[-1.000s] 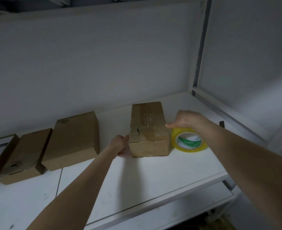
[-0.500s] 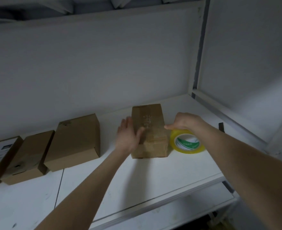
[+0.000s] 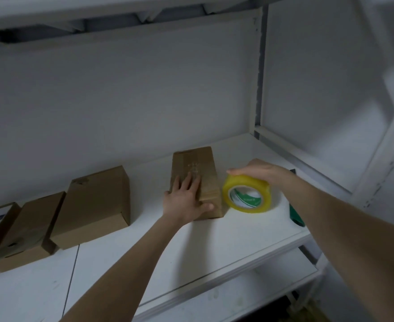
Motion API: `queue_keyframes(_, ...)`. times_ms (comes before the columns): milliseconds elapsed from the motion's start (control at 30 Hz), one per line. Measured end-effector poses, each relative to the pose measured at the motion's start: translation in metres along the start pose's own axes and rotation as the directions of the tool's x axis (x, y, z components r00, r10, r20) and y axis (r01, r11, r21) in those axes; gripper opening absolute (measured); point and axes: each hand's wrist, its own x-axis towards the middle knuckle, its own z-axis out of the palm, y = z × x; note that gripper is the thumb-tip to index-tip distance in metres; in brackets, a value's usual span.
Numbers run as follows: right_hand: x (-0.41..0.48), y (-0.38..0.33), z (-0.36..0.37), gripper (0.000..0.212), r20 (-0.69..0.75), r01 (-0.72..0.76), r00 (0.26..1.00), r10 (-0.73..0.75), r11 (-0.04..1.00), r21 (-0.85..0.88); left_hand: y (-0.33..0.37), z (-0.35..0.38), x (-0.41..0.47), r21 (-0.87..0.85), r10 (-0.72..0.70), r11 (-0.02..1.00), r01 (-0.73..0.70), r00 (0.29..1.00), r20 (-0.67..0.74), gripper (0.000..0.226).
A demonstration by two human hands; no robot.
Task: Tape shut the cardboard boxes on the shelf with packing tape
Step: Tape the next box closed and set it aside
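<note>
On the white shelf (image 3: 214, 247), right of centre, the small cardboard box (image 3: 198, 163) is pinned by the left hand (image 3: 184, 201). Its fingers are laid straight and flat over the top and the thumb is stretched along the near edge, with nothing clenched. The box's long axis is run front to back, away from the person. A glossy strip is seen on the far part of the top, so the seam is judged to lie on that axis. The yellow packing tape roll (image 3: 247, 194) is held just right of the box, by its near right corner; contact cannot be told. It is grasped by the right hand (image 3: 258, 169), fingers curled over the upper rim, with the open core tipped toward the camera. Whether its lower edge is rested on the shelf cannot be told. The right hand is nearer the roll and the left is nearer the box, so tape is judged to be drawn leftward onto the top. Three more cardboard boxes (image 3: 93, 205) are lined up well to the left, untouched. Against one second ago, the left hand is moved from the near left corner onto the top; half a second ago it is shown spread at the left side. The roll is tipped up more than then, and the box is unmoved.
</note>
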Motion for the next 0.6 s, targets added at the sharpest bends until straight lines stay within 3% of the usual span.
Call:
queue_keyframes(100, -0.006, -0.022, -0.001, 0.057, -0.100, 0.082, 0.992, -0.071, 0.991, 0.107, -0.008, -0.007, -0.002, -0.140, -0.025, 0.990, 0.011, 0.995, -0.100, 0.077)
queue_keyframes(233, -0.014, -0.069, -0.020, 0.054, -0.101, 0.172, 0.980, -0.170, 0.985, 0.019, -0.024, -0.018, -0.010, -0.373, -0.069, 0.928, -0.003, 0.981, -0.180, 0.080)
queue_keyframes(300, -0.019, -0.096, -0.030, 0.063, -0.050, 0.190, 0.980, -0.194, 0.979, -0.069, -0.031, -0.018, -0.017, -0.587, -0.106, 0.809, -0.021, 0.978, -0.181, 0.091)
queue_keyframes(367, -0.023, -0.122, -0.034, 0.063, -0.024, 0.247, 0.967, -0.252, 0.960, -0.128, -0.034, -0.017, -0.024, -0.786, -0.126, 0.618, -0.004, 0.987, -0.103, 0.095)
queue_keyframes(433, -0.027, -0.144, -0.027, 0.059, -0.005, 0.300, 0.952, -0.307, 0.933, -0.200, -0.034, -0.027, -0.024, -0.871, -0.141, 0.487, 0.060, 0.990, -0.010, 0.094)
queue_keyframes(533, -0.026, -0.164, -0.004, 0.059, 0.008, 0.315, 0.946, -0.323, 0.918, -0.241, -0.035, -0.048, -0.011, -0.911, -0.253, 0.403, 0.082, 0.967, -0.025, 0.055)
queue_keyframes(600, -0.021, -0.166, 0.007, 0.061, -0.011, 0.310, 0.947, -0.320, 0.927, -0.212, -0.041, -0.057, -0.006, -0.899, -0.270, 0.427, 0.101, 0.963, -0.019, 0.044)
